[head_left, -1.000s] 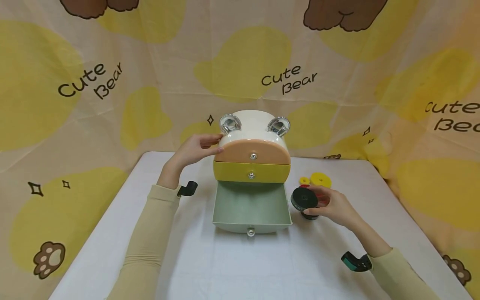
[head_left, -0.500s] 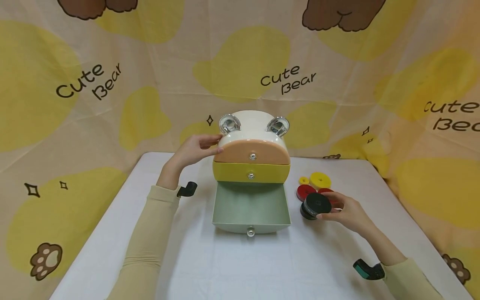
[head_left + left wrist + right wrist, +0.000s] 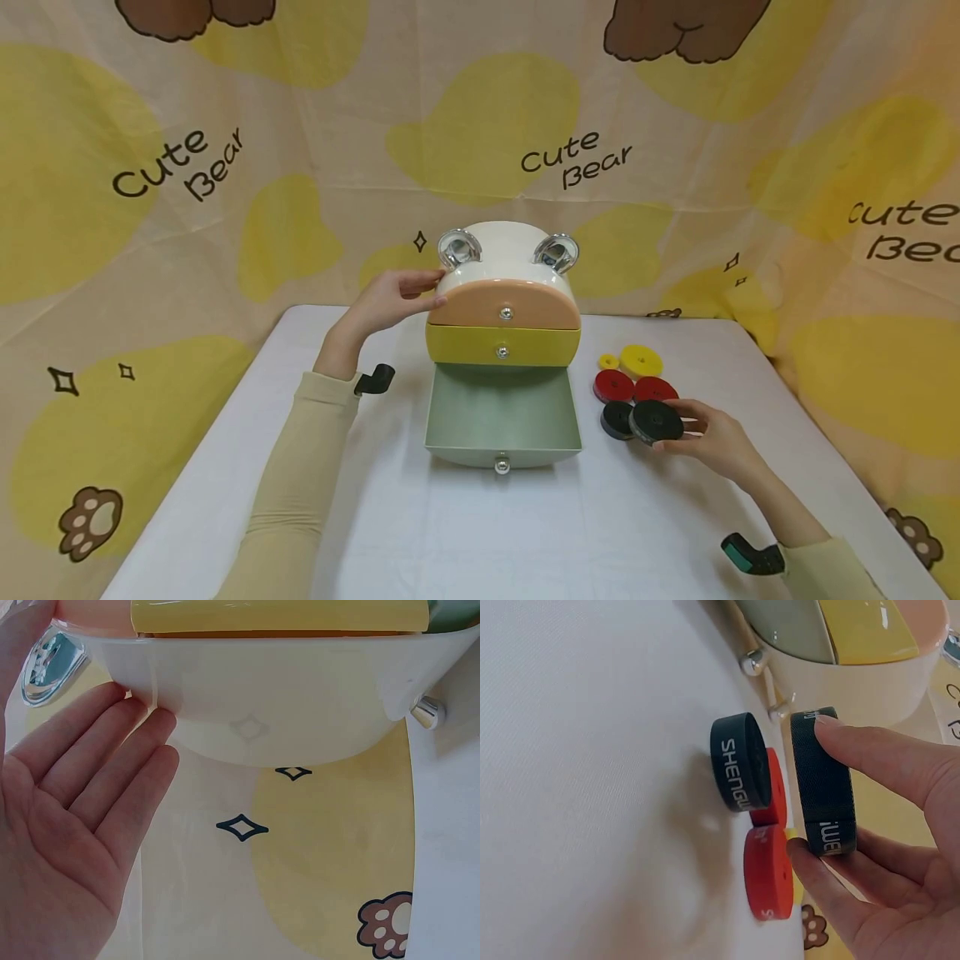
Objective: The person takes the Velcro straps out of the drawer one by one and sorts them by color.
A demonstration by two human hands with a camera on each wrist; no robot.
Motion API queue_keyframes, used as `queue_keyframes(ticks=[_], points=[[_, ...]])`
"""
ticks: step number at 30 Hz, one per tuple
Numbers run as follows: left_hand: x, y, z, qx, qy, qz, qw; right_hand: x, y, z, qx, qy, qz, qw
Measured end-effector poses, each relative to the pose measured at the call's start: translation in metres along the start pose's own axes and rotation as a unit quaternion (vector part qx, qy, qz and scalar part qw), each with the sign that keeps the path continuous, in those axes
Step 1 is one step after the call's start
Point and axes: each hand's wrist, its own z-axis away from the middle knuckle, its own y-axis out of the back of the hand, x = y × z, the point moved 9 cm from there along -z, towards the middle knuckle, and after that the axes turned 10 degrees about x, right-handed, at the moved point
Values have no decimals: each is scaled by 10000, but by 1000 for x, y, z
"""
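Observation:
My right hand (image 3: 716, 442) pinches a large black roll of printed strap tape (image 3: 823, 780) by its edge, thumb on one side and fingers on the other. In the head view it overlaps the smaller black roll (image 3: 616, 420) on the table. Two red rolls (image 3: 612, 385) lie just behind, with a large yellow roll (image 3: 641, 361) and a small yellow roll (image 3: 608, 361) at the back. My left hand (image 3: 386, 300) rests straight fingers against the side of a white mini drawer cabinet (image 3: 270, 690). Its bottom green drawer (image 3: 502, 408) is pulled out, with nothing inside.
The cabinet's peach drawer (image 3: 480, 304) and yellow drawer (image 3: 465, 344) are closed. Two silver ears (image 3: 460, 247) stick up from its top. A white cloth covers the table (image 3: 450, 533), and a bear-print curtain (image 3: 337, 208) hangs behind and along both sides.
My right hand has carried the large black roll rightward and slightly toward me, away from the drawer, uncovering the red rolls and small black roll. The left hand has stayed put.

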Motion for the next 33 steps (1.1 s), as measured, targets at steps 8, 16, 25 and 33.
queue_keyframes(ticks=[8, 16, 25, 33], points=[[2, 0, 1, 7, 20, 41, 10000, 13, 0, 4, -101, -110, 93, 9998], [2, 0, 2, 7, 10, 30, 10000, 28, -1, 5, -311, -302, 137, 9990], [2, 1, 2, 19, 40, -20, 10000, 36, -1, 4, -370, -455, 129, 9982], [4, 1, 2, -36, -43, 29, 10000, 42, -5, -1, -403, -543, 117, 9976]])
